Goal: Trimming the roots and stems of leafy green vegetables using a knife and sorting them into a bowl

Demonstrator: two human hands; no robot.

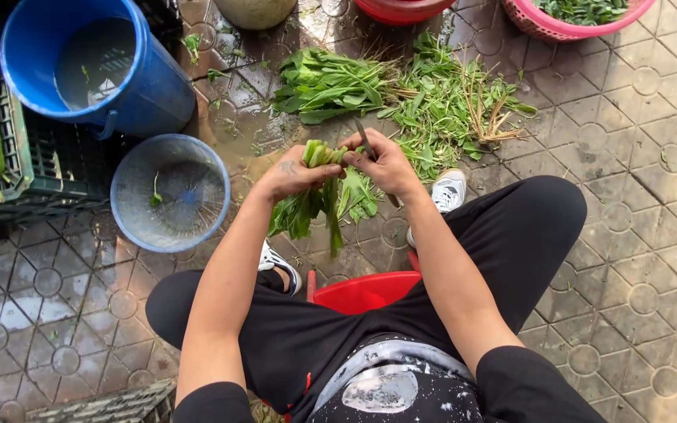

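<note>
Black-clad knees frame a red plastic stool (363, 290) over two hands trimming greens

Left hand (291, 174) clenches a bunch of green leafy stalks (319, 200), cut ends up, leaves hanging above the wet patterned paving (636, 235); right hand (385, 163) grips a thin dark-bladed knife (363, 139) touching the stalk tops. Just beyond lies a loose pile of greens (401, 94); a round blue mesh sieve (170, 192) sits left, near a blue plastic bucket (95, 66) of water
</note>
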